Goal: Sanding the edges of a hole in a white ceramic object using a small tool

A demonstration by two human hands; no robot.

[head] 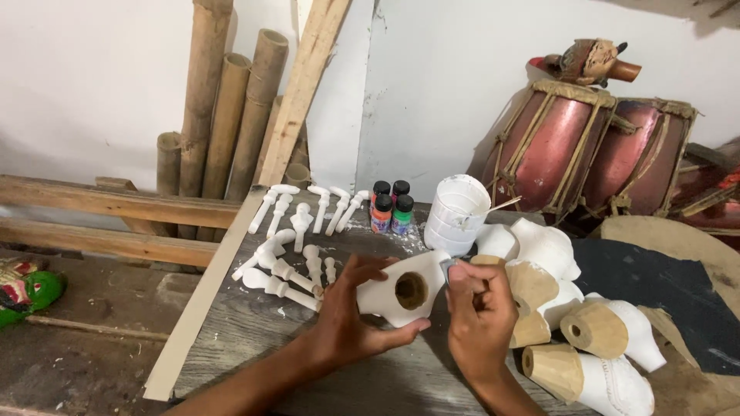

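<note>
The left hand is wrapped around a white-painted wooden piece with a round hole showing bare wood, fingers curled under it and thumb over the top, holding it just above the grey plank table. The right hand is pinched shut on something small and grey at the piece's right edge; what it is I cannot make out. Just right of the hands lies a heap of similar carved pieces, white outside with bare wooden ends. Behind the hands stands a white tub smeared with paint, a thin stick resting in it. Beside the tub are four small paint bottles with black caps. To the left, small white turned pegs lie spread over the table. Bamboo poles lean against the wall at the back, and two red drums sit at the right. A green mask lies at the far left.
</note>
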